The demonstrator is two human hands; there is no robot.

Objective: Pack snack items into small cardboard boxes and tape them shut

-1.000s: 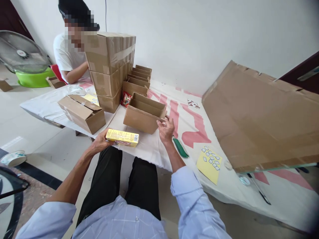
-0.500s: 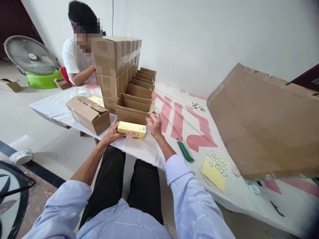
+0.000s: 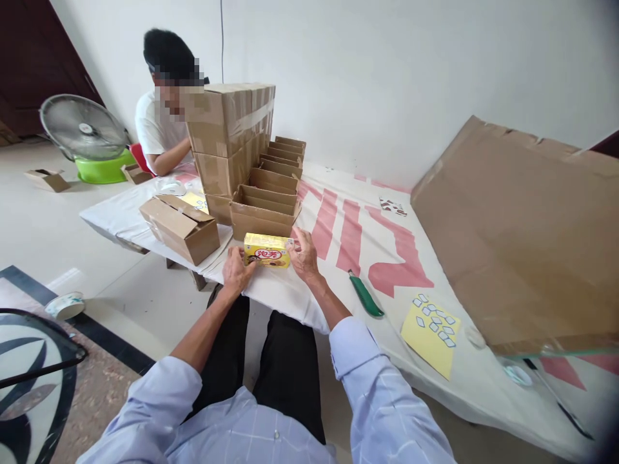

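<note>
A small yellow carton (image 3: 267, 251) with red lettering is held between my two hands near the table's front edge. My left hand (image 3: 236, 269) grips its left end, thumb toward the front. On the right end, my right hand (image 3: 304, 255) has its fingers closed around the carton's corner. Just behind the carton stands an open cardboard box (image 3: 262, 221), the nearest of a row of open boxes running back toward the wall. What lies inside that box cannot be seen from here.
Taped cardboard boxes (image 3: 232, 129) are stacked left of the row; a co-worker (image 3: 162, 135) sits behind them. A closed box (image 3: 180, 227) lies at left. At right are a green-handled knife (image 3: 366, 295), a yellow sticker sheet (image 3: 432, 332) and a large cardboard sheet (image 3: 527, 245).
My right hand has left the open box's flap and now grips the carton's right end. The carton has turned to show more of its front. The view has shifted slightly.
</note>
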